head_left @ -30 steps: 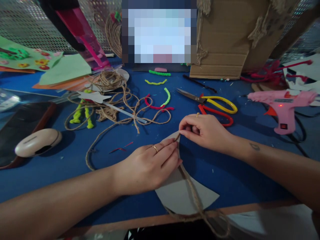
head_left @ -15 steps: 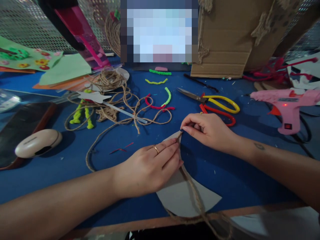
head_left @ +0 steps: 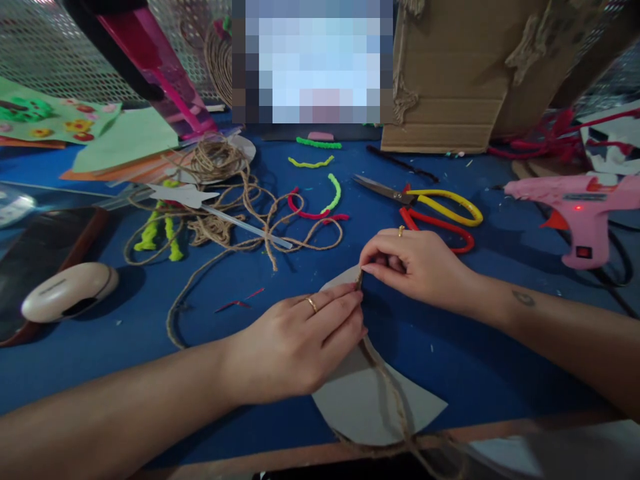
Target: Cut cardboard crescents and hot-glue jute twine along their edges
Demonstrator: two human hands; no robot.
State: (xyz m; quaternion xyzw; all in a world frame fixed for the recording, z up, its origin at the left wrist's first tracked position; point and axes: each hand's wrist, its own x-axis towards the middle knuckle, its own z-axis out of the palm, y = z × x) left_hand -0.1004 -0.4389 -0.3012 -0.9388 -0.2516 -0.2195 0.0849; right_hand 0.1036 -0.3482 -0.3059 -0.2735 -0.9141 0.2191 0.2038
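A grey-white cardboard cutout (head_left: 350, 407) with a pointed corner lies at the front edge of the table. My left hand (head_left: 300, 340) presses on it, fingers together, pinching jute twine (head_left: 387, 383) against its edge. From under those fingers the twine runs down across the card and over the table edge. At the upper tip of the card, my right hand (head_left: 415, 263) pinches the twine's end between thumb and forefinger. Just beyond the right hand lie scissors (head_left: 425, 203) with yellow and red handles. A pink glue gun (head_left: 575, 207) with a lit red light stands at the right.
Tangled twine (head_left: 220, 160), a white star cutout (head_left: 183, 196) and a glue stick (head_left: 245, 227) lie at the left. Pipe cleaner pieces (head_left: 313, 162) are scattered behind. A cardboard structure (head_left: 443, 87) stands at the back. A pale oval case (head_left: 70, 291) rests beside a phone (head_left: 45, 267).
My right fingertips have shifted slightly down along the card's tip and still pinch the twine. The left hand keeps its press. The whole view has moved a little.
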